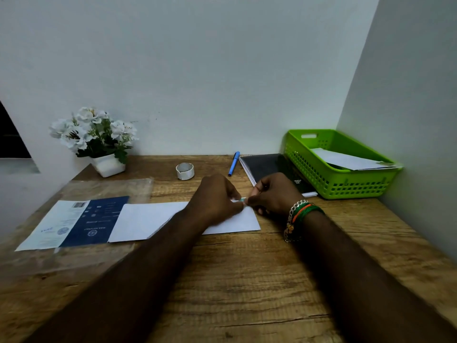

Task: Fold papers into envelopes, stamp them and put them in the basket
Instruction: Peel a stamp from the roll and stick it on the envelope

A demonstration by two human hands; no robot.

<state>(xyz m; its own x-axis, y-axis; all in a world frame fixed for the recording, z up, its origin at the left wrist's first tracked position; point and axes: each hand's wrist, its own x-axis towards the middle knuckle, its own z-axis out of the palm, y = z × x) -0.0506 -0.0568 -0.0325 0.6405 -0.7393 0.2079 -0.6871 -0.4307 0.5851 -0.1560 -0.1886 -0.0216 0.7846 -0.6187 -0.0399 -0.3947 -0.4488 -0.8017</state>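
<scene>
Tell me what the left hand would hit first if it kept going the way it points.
The left hand points right, so it would first meet the right hand, which pinches the same small green piece; depth between them is unclear.

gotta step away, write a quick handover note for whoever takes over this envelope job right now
Left hand and right hand: both pinch a small green-edged piece, probably the stamp, above the white envelope lying flat on the desk.
Done: at least one envelope lies in the green basket at far right.
Left: stamp this envelope, then put it in the basket.
</scene>
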